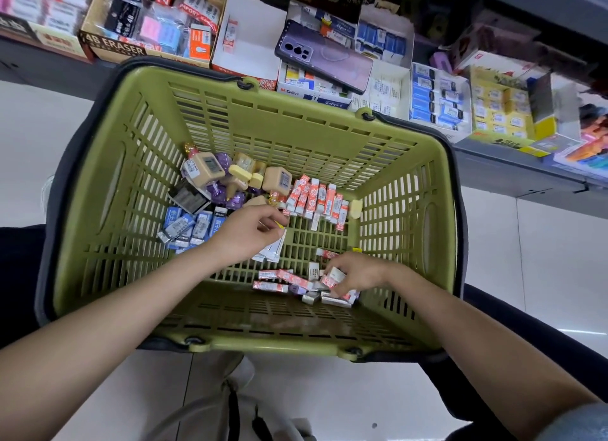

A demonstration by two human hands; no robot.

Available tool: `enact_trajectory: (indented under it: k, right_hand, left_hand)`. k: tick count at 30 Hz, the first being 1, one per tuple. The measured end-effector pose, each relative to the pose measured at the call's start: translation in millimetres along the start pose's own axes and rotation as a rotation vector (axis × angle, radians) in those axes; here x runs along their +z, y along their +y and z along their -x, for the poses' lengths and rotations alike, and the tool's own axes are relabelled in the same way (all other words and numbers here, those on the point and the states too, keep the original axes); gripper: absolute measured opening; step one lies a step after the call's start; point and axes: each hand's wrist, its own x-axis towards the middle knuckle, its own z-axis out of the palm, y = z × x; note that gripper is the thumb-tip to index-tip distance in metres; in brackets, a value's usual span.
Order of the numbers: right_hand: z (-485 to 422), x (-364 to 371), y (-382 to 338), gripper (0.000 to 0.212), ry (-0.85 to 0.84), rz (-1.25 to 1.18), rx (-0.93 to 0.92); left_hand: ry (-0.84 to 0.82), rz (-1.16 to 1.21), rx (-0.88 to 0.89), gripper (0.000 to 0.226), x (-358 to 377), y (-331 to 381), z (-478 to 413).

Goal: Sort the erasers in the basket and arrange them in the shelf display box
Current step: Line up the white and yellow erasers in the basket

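A green slotted basket [98,190] holds sorted groups of erasers. A row of red-and-white erasers [317,199] stands along the far side. Blue erasers [187,225] lie at the left, beige block erasers [210,171] behind them. More red-and-white erasers [279,281] lie loose near the front. My left hand [250,233] hovers mid-basket, its fingers pinching a small yellow piece above some white erasers [273,251]. My right hand [355,271] grips a few red-and-white erasers from the loose pile. A nearly empty white display box [250,50] stands on the shelf beyond.
The shelf behind the basket carries several display boxes of erasers, including a "4B ERASER" box [113,44] and blue erasers [434,100]. A purple phone [324,57] lies on the boxes. White floor tiles lie on both sides; my legs are below the basket.
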Motion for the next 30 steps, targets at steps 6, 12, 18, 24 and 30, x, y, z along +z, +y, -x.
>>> enact_trajectory:
  k: [6, 12, 18, 24, 30]
  right_hand:
    - [23, -10, -17, 0.038, 0.035, -0.635, -0.079]
    - [41, -13, -37, 0.039, 0.105, -1.128, -0.253]
    - [38, -9, -59, 0.037, 0.216, -1.170, -0.248]
    - [37, -18, -58, 0.029, 0.301, -1.138, -0.239]
    - [28, -19, -61, 0.018, 0.375, -1.144, -0.260]
  left_hand:
    - [-0.031, 0.108, -0.067, 0.016, 0, 1, 3]
    - [-0.176, 0.438, -0.183, 0.042, 10, 21, 13]
    - [-0.085, 0.454, -0.145, 0.041, 14, 26, 21]
    - [-0.047, 0.479, -0.192, 0.026, -1, 17, 22]
    - [0.005, 0.442, -0.149, 0.022, 7, 24, 7]
